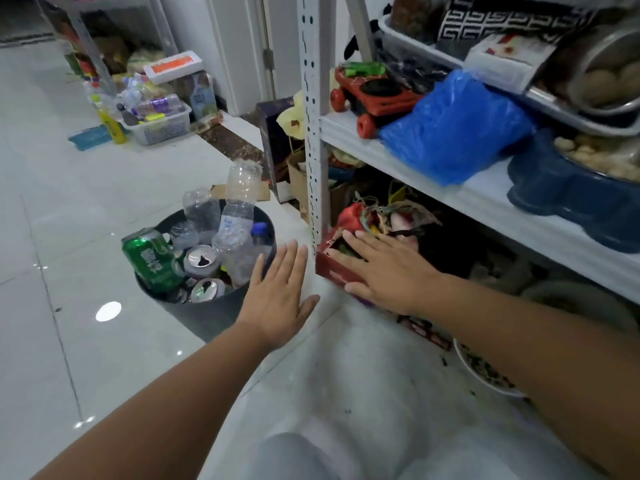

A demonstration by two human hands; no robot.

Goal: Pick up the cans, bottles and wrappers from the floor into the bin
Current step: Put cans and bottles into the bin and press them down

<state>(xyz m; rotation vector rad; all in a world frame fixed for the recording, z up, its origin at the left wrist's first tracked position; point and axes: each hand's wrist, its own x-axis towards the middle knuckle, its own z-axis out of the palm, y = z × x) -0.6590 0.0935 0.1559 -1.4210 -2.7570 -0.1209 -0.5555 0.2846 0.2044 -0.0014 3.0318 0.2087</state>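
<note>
Bin [194, 317]: dark grey, heaped with crumpled clear bottles [239, 188], opened silver cans [202, 261], and a green can [150, 259] leaning at its left rim | left hand [277, 289]: fingers straight, spread, empty, just beside bin's right rim | right hand [384, 271]: fingers flat on red box [332, 270], right of bin, gripping nothing
</note>
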